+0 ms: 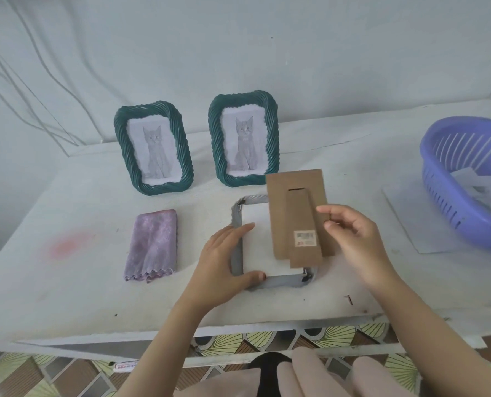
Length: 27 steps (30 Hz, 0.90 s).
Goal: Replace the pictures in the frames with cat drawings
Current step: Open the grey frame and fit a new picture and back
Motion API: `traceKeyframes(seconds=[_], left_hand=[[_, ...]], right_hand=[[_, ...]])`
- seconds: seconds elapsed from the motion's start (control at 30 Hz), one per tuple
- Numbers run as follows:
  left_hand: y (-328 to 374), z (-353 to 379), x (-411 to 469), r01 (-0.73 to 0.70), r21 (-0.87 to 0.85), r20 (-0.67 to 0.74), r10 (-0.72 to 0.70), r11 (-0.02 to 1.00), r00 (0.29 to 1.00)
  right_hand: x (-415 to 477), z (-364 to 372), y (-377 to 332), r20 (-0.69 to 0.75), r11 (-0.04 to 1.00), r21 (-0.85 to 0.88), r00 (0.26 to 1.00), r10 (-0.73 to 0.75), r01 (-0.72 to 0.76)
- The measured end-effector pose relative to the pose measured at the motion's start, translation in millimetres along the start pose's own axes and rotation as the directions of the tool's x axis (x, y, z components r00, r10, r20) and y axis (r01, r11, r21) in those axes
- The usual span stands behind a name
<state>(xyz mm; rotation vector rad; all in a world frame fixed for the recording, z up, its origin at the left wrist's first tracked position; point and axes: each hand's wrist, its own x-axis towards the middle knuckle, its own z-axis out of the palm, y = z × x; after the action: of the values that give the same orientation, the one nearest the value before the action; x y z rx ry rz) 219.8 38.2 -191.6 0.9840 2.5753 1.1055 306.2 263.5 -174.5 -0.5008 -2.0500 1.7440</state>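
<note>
A third frame point(236, 224) lies face down near the table's front edge, with a white sheet point(257, 242) showing in its back opening. My left hand point(224, 265) rests on the frame's left rail and front left corner, fingers spread. My right hand point(350, 233) pinches the right edge of a brown cardboard backing board point(296, 207) with a stand flap and a small label, held over the frame's right half. Two green twisted frames point(152, 147) point(243, 141) stand upright at the back, each showing a grey cat drawing.
A folded purple cloth point(152, 245) lies left of the flat frame. At the right edge stands a purple plastic basket point(465, 179) holding paper, partly on a white sheet point(410, 224). White cables hang on the wall at the left. A small dark nail point(349, 299) lies near the front edge.
</note>
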Motion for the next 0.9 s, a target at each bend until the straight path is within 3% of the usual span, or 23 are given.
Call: traceKeyframes(seconds=[0.2, 0.4, 0.63, 0.8, 0.9], left_hand=[[-8, 3, 0, -0.046, 0.112, -0.030, 0.050, 0.993, 0.998], [-7, 3, 0, -0.047, 0.098, -0.025, 0.049, 0.994, 0.998], [-4, 5, 2, -0.008, 0.057, -0.109, 0.014, 0.998, 0.994], [0, 5, 2, 0.057, 0.089, -0.099, -0.049, 0.994, 0.994], [1, 5, 2, 0.073, 0.077, -0.068, -0.068, 0.994, 0.995]], right_hand=[[12, -39, 10, -0.145, 0.991, -0.103, 0.987, 0.067, -0.082], [14, -56, 15, -0.169, 0.901, -0.414, 0.984, 0.063, -0.129], [14, -51, 19, -0.056, 0.772, -0.636, 0.997, -0.054, 0.006], [3, -36, 15, -0.092, 0.761, -0.641, 0.974, -0.207, 0.101], [-4, -15, 6, 0.036, 0.775, -0.585, 0.962, -0.270, 0.239]])
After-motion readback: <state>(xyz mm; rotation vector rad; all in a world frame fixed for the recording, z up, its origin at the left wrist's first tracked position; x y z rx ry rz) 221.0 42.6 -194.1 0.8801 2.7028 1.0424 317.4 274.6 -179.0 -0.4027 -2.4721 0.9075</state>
